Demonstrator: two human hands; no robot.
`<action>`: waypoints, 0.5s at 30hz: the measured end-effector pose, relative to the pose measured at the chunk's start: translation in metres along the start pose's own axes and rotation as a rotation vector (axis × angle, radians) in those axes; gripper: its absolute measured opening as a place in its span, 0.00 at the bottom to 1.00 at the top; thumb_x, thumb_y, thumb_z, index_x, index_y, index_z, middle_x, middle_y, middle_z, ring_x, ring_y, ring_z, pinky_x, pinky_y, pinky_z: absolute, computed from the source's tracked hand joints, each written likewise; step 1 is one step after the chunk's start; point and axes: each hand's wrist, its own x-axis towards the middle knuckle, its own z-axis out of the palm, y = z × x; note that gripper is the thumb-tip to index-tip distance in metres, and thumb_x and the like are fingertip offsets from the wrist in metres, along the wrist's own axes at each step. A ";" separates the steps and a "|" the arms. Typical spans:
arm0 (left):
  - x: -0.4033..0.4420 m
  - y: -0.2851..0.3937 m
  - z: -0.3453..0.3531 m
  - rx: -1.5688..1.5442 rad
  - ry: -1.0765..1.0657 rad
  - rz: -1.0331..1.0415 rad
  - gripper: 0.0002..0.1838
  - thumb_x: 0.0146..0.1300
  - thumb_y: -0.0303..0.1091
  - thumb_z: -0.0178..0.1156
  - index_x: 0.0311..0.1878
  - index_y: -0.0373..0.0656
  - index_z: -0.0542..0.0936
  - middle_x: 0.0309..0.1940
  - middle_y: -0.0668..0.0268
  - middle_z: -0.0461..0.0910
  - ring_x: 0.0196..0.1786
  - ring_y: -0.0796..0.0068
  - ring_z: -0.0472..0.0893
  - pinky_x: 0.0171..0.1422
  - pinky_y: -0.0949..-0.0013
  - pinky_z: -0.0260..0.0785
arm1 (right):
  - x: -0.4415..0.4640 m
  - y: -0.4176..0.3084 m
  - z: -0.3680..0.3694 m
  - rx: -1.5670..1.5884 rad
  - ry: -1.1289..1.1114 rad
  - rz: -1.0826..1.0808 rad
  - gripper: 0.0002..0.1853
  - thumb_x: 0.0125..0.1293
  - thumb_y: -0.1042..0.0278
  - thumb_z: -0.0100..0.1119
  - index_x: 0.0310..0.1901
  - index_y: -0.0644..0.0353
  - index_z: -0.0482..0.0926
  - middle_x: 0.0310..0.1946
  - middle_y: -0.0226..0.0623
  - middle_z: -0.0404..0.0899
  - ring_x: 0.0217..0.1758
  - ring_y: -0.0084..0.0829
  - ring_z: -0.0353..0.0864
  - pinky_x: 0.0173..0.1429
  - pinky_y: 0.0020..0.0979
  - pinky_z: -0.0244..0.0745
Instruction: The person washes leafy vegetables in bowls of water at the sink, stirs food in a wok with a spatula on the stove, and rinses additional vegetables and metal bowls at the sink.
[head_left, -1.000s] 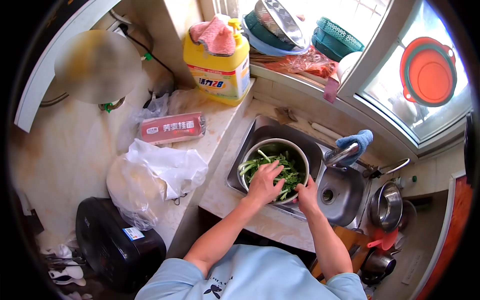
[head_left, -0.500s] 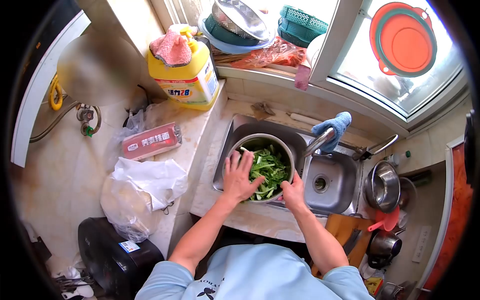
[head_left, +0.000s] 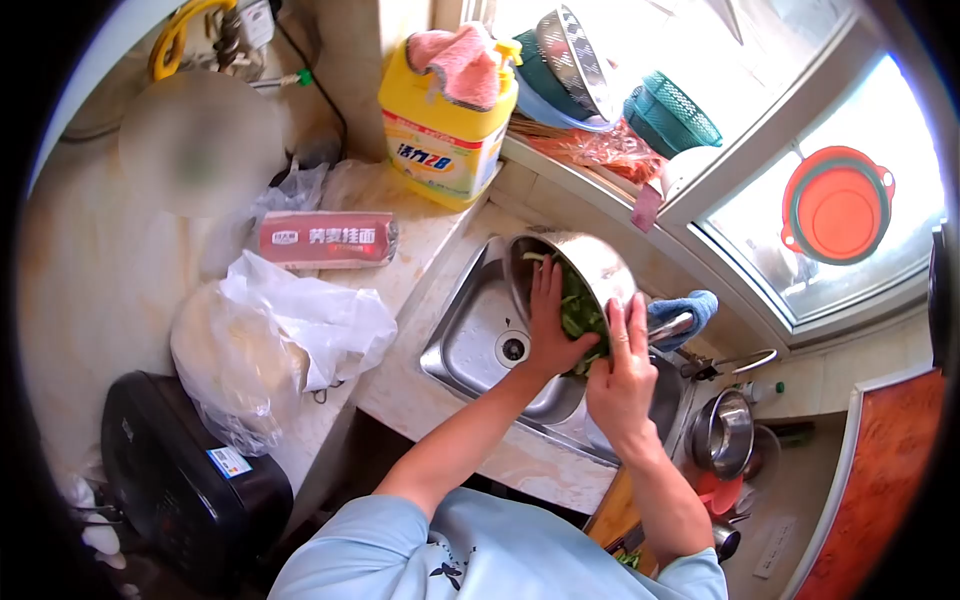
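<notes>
A metal bowl (head_left: 598,262) is tipped on its side over the sink (head_left: 465,325), its mouth turned toward the left and down. Chopped leafy greens (head_left: 578,308) lie inside it. Across the mouth, my left hand (head_left: 556,330) rests flat against the greens with fingers stretched out and thumb apart. My right hand (head_left: 622,385) grips the bowl at its near right side, fingers extended along the outer wall. The bowl's underside and part of its rim are hidden.
The faucet with a blue cloth (head_left: 690,318) stands right of the bowl. A yellow detergent jug (head_left: 445,140), a red noodle package (head_left: 325,240) and a plastic bag (head_left: 300,330) sit on the left counter. Another metal bowl (head_left: 722,433) and a cutting board (head_left: 615,510) are at right.
The bowl has gone from upright to tilted and moved up and right in view, uncovering the left basin's drain. Both hands moved with it, and the camera view has turned.
</notes>
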 end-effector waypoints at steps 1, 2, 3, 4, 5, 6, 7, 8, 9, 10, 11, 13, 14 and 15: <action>0.010 0.002 0.010 -0.113 0.071 0.018 0.64 0.50 0.72 0.62 0.77 0.35 0.47 0.76 0.38 0.45 0.78 0.32 0.45 0.79 0.38 0.37 | 0.007 -0.006 -0.008 -0.019 0.000 -0.052 0.38 0.52 0.84 0.51 0.69 0.54 0.69 0.69 0.68 0.59 0.47 0.59 0.83 0.39 0.41 0.85; 0.016 0.004 0.017 -0.151 0.097 0.024 0.64 0.51 0.74 0.60 0.77 0.35 0.47 0.76 0.37 0.45 0.78 0.32 0.44 0.79 0.38 0.37 | 0.012 -0.012 -0.016 -0.059 -0.005 -0.087 0.37 0.52 0.85 0.51 0.69 0.55 0.69 0.69 0.68 0.59 0.48 0.60 0.83 0.40 0.41 0.85; 0.022 0.009 0.020 -0.176 0.115 0.030 0.64 0.51 0.75 0.59 0.77 0.35 0.48 0.76 0.37 0.45 0.78 0.32 0.44 0.79 0.38 0.37 | 0.017 -0.018 -0.022 -0.096 -0.009 -0.123 0.37 0.52 0.85 0.51 0.69 0.56 0.70 0.70 0.68 0.58 0.49 0.61 0.82 0.40 0.41 0.85; 0.029 0.014 0.023 -0.201 0.133 0.036 0.64 0.52 0.76 0.57 0.77 0.34 0.48 0.76 0.36 0.45 0.78 0.33 0.44 0.79 0.38 0.37 | 0.022 -0.022 -0.028 -0.122 -0.004 -0.153 0.36 0.52 0.85 0.51 0.68 0.58 0.70 0.70 0.67 0.58 0.52 0.61 0.81 0.42 0.41 0.85; 0.035 0.020 0.027 -0.226 0.150 0.043 0.64 0.52 0.76 0.57 0.77 0.34 0.48 0.76 0.37 0.45 0.78 0.33 0.44 0.79 0.38 0.37 | 0.025 -0.025 -0.032 -0.170 0.004 -0.184 0.36 0.53 0.86 0.50 0.68 0.58 0.70 0.70 0.67 0.57 0.55 0.61 0.80 0.42 0.42 0.85; 0.040 0.026 0.030 -0.251 0.160 0.042 0.64 0.52 0.76 0.57 0.77 0.33 0.48 0.76 0.37 0.46 0.78 0.33 0.44 0.79 0.38 0.36 | 0.028 -0.031 -0.038 -0.198 -0.005 -0.193 0.36 0.53 0.86 0.50 0.68 0.58 0.69 0.71 0.67 0.57 0.56 0.61 0.79 0.42 0.42 0.85; 0.045 0.031 0.032 -0.271 0.169 0.041 0.64 0.52 0.76 0.57 0.77 0.32 0.48 0.76 0.37 0.46 0.78 0.34 0.43 0.79 0.38 0.36 | 0.031 -0.036 -0.044 -0.227 -0.011 -0.200 0.37 0.53 0.86 0.50 0.69 0.58 0.69 0.71 0.66 0.57 0.57 0.61 0.78 0.42 0.42 0.85; 0.048 0.036 0.034 -0.298 0.184 0.044 0.64 0.52 0.76 0.57 0.76 0.32 0.48 0.75 0.37 0.46 0.79 0.34 0.43 0.79 0.39 0.36 | 0.034 -0.037 -0.048 -0.249 -0.008 -0.230 0.37 0.53 0.86 0.49 0.69 0.58 0.68 0.71 0.66 0.56 0.58 0.62 0.77 0.41 0.41 0.86; 0.053 0.040 0.039 -0.310 0.188 0.044 0.64 0.52 0.75 0.57 0.76 0.32 0.48 0.75 0.37 0.47 0.79 0.34 0.43 0.79 0.39 0.36 | 0.035 -0.039 -0.051 -0.257 -0.021 -0.225 0.37 0.54 0.85 0.48 0.70 0.58 0.67 0.72 0.64 0.56 0.60 0.61 0.76 0.43 0.41 0.85; 0.054 0.042 0.040 -0.317 0.196 0.041 0.64 0.52 0.75 0.58 0.76 0.32 0.48 0.75 0.38 0.47 0.78 0.34 0.43 0.79 0.39 0.36 | 0.034 -0.042 -0.054 -0.265 -0.033 -0.218 0.37 0.55 0.85 0.47 0.70 0.58 0.67 0.72 0.63 0.56 0.62 0.61 0.75 0.44 0.41 0.85; 0.056 0.043 0.041 -0.322 0.201 0.038 0.63 0.52 0.74 0.58 0.76 0.32 0.48 0.75 0.38 0.47 0.78 0.35 0.44 0.79 0.39 0.36 | 0.035 -0.043 -0.056 -0.271 -0.040 -0.209 0.37 0.55 0.84 0.46 0.71 0.58 0.66 0.73 0.61 0.57 0.63 0.61 0.74 0.46 0.42 0.85; 0.059 0.046 0.044 -0.333 0.209 0.037 0.62 0.52 0.73 0.59 0.77 0.33 0.49 0.75 0.38 0.47 0.78 0.35 0.44 0.79 0.40 0.37 | 0.038 -0.046 -0.058 -0.304 -0.040 -0.234 0.37 0.56 0.84 0.46 0.71 0.58 0.65 0.72 0.62 0.56 0.64 0.61 0.73 0.46 0.42 0.85; 0.060 0.048 0.046 -0.339 0.212 0.031 0.62 0.52 0.72 0.59 0.77 0.33 0.49 0.76 0.39 0.47 0.78 0.35 0.44 0.79 0.40 0.37 | 0.040 -0.048 -0.061 -0.311 -0.043 -0.236 0.37 0.56 0.84 0.46 0.71 0.58 0.65 0.72 0.62 0.56 0.64 0.61 0.73 0.46 0.42 0.85; 0.061 0.048 0.046 -0.343 0.214 0.032 0.62 0.52 0.71 0.59 0.77 0.33 0.49 0.76 0.39 0.48 0.78 0.36 0.45 0.79 0.40 0.37 | 0.040 -0.049 -0.062 -0.318 -0.046 -0.237 0.36 0.56 0.84 0.46 0.71 0.58 0.65 0.72 0.62 0.56 0.64 0.61 0.73 0.46 0.42 0.85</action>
